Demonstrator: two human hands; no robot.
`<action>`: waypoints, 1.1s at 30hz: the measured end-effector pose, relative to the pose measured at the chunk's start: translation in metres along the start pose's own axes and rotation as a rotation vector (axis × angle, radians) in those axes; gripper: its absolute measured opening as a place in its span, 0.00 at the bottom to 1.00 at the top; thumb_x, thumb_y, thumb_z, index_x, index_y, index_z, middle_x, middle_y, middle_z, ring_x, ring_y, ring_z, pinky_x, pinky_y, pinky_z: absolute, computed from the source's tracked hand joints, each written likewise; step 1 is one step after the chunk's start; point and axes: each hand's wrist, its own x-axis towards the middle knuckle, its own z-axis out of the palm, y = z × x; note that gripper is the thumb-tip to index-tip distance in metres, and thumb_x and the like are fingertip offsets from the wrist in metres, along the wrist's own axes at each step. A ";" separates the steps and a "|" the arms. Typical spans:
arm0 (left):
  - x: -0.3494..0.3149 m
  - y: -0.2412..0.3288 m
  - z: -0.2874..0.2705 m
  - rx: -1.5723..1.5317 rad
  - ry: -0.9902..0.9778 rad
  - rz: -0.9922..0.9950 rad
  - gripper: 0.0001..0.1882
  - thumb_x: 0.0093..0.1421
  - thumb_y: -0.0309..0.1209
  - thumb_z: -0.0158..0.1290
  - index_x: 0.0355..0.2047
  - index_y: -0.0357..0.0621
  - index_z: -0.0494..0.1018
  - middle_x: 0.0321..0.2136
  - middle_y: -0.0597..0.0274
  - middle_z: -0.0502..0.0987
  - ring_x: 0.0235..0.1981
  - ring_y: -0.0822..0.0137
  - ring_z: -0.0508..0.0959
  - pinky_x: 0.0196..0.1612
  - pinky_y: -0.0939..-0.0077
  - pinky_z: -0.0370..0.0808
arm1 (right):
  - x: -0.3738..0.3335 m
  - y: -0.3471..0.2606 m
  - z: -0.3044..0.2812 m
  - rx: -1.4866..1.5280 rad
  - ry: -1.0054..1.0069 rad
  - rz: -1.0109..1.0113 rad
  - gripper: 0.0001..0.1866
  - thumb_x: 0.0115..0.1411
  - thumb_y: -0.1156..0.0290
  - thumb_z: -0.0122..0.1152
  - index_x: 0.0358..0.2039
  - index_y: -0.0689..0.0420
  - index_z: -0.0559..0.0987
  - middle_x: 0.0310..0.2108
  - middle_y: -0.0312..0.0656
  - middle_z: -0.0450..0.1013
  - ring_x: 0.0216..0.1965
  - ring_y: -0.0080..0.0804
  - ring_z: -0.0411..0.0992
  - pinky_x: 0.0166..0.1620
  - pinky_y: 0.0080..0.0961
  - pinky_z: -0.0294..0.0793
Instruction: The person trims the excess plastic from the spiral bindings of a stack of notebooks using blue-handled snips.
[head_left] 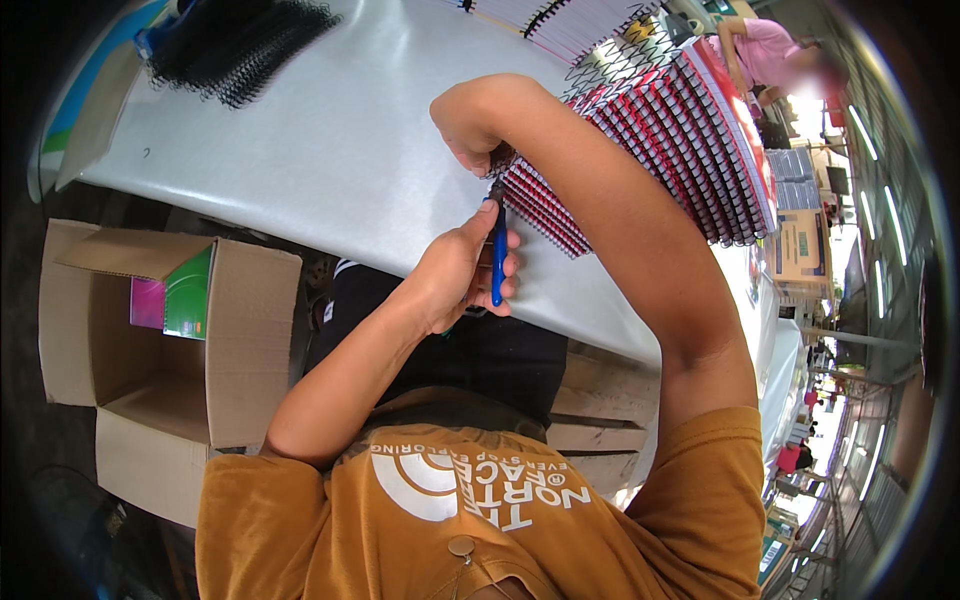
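My left hand (450, 270) is closed around blue-handled pliers (499, 262), their dark jaws pointing away from me. The jaws meet the near-left end of a row of spiral-bound notebooks (680, 135), whose dark wire coils and red-and-white edges face up. From the right, my right arm reaches across the notebooks. My right hand (475, 120) bends down beside the jaws with its fingers curled. A bit of dark coil shows by the fingers, but what they grip is mostly hidden.
A pile of loose black spiral coils (245, 50) lies at the far left of the pale table (330, 150). More notebooks (575, 30) stand at the back. An open cardboard box (250, 345) holding green and pink items (188, 295) is at left. A person in pink (765, 55) sits at far right.
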 end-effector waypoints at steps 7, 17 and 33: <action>-0.004 -0.002 0.010 -0.014 0.068 0.018 0.30 0.66 0.54 0.32 0.47 0.38 0.65 0.29 0.60 0.69 0.32 0.64 0.76 0.35 0.64 0.77 | 0.000 -0.004 0.002 -0.008 0.001 -0.031 0.11 0.39 0.80 0.67 0.28 0.61 0.82 0.28 0.45 0.78 0.30 0.37 0.75 0.33 0.32 0.73; -0.010 -0.001 0.008 -0.069 0.003 0.028 0.28 0.67 0.53 0.31 0.42 0.39 0.66 0.25 0.62 0.68 0.27 0.65 0.74 0.32 0.68 0.77 | -0.015 -0.014 -0.007 -0.037 0.018 0.093 0.14 0.39 0.75 0.68 0.31 0.59 0.83 0.30 0.45 0.78 0.33 0.38 0.76 0.35 0.33 0.74; -0.004 0.008 0.018 -0.124 0.028 0.069 0.26 0.68 0.51 0.29 0.39 0.41 0.66 0.23 0.62 0.68 0.22 0.68 0.70 0.26 0.72 0.71 | -0.025 -0.005 -0.018 -0.056 -0.086 0.069 0.12 0.45 0.79 0.66 0.33 0.57 0.83 0.34 0.44 0.78 0.36 0.37 0.76 0.38 0.33 0.74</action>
